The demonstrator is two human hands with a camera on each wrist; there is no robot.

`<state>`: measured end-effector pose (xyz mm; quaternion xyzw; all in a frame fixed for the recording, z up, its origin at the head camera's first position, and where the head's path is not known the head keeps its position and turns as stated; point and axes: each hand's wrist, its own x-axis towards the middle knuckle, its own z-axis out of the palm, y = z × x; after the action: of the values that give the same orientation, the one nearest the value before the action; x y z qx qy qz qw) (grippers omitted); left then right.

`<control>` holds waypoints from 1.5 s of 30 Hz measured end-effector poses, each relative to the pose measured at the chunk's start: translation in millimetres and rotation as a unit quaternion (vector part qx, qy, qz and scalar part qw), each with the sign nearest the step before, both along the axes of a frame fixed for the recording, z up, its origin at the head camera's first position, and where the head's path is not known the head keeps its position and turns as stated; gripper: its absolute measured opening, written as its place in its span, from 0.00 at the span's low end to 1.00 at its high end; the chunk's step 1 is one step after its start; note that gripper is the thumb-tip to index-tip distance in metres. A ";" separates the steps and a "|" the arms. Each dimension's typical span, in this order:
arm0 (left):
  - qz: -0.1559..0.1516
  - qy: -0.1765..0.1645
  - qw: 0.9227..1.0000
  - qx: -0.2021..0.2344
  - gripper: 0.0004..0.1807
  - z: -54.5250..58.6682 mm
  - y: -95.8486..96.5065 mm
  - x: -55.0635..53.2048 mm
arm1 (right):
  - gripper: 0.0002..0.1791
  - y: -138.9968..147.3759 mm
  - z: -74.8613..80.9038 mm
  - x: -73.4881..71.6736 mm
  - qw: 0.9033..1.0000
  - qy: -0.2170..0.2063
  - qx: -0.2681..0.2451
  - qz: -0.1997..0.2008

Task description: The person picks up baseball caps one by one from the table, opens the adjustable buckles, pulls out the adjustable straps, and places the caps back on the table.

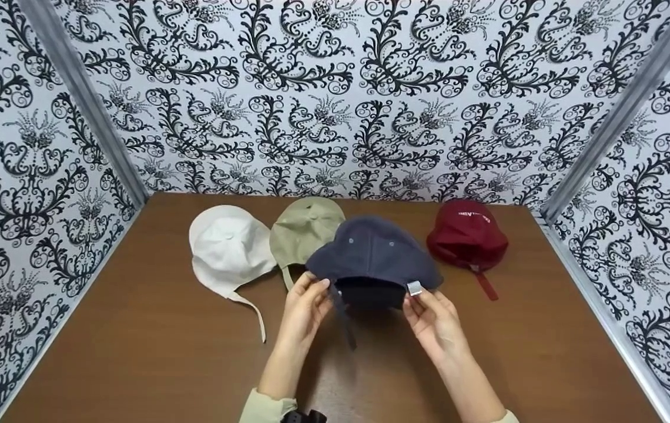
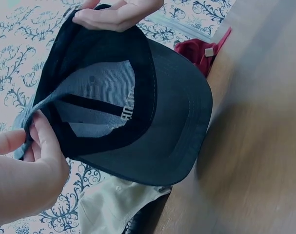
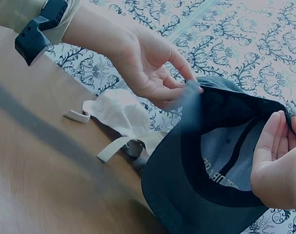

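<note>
Both hands hold a dark navy baseball cap (image 1: 373, 249) above the brown table, its back opening toward me. My left hand (image 1: 307, 302) pinches the left back edge, where a loose strap (image 1: 344, 323) hangs down. At the right back edge my right hand (image 1: 434, 317) pinches the rim beside a silver buckle (image 1: 414, 288). The left wrist view shows the cap's dark sweatband, grey lining (image 2: 101, 90) and underside of the brim (image 2: 179, 122). In the right wrist view, the fingers of both hands grip opposite sides of the opening.
A white cap (image 1: 229, 247) with a trailing strap lies at the left of the table (image 1: 153, 352). Beside it is an olive cap (image 1: 305, 229), partly behind the navy one. A red cap (image 1: 469, 232) sits at the back right. Patterned walls (image 1: 335, 117) enclose the table.
</note>
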<state>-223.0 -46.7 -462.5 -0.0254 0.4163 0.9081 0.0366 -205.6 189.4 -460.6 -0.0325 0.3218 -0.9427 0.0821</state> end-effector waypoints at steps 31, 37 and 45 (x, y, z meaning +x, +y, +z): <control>-0.118 0.000 0.930 -0.348 0.28 -38.9 3.7 34.3 | 0.17 72.2 -39.2 61.7 0.961 -0.077 0.258 0.058; -0.105 0.006 0.924 -0.368 0.30 -36.8 14.5 25.9 | 0.17 82.6 -37.5 62.7 0.967 -0.072 0.240 0.045; -0.097 0.010 0.923 -0.371 0.35 -32.4 30.0 2.4 | 0.21 95.0 -33.1 57.8 0.972 -0.005 0.223 0.076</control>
<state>-220.6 -16.7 -494.8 0.0124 0.7245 0.6807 0.1082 -147.8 284.4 -493.8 -0.0333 0.5203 -0.8381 0.1604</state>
